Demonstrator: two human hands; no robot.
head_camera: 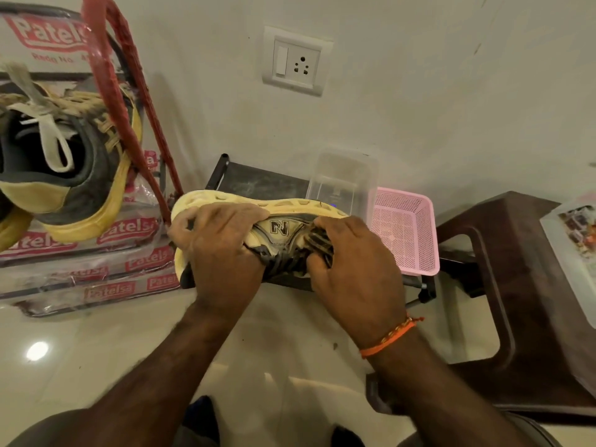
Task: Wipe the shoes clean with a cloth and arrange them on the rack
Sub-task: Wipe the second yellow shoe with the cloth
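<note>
At centre frame, both hands clamp one sneaker (280, 232) turned on its side, sole toward twelve o'clock. Left hand (222, 243) curls over the heel end; right hand (354, 262) has its fingers tucked into the laces toward the toe. No cloth is visible, so grime may simply smear onto skin, and the twisting grip could buckle the upper. Behind, at one o'clock, sits the low dark rack (258, 182) with a clear tub (342, 179) and pink basket (406, 233). Another sneaker (64, 162) rests at nine o'clock on stacked packets (96, 269).
</note>
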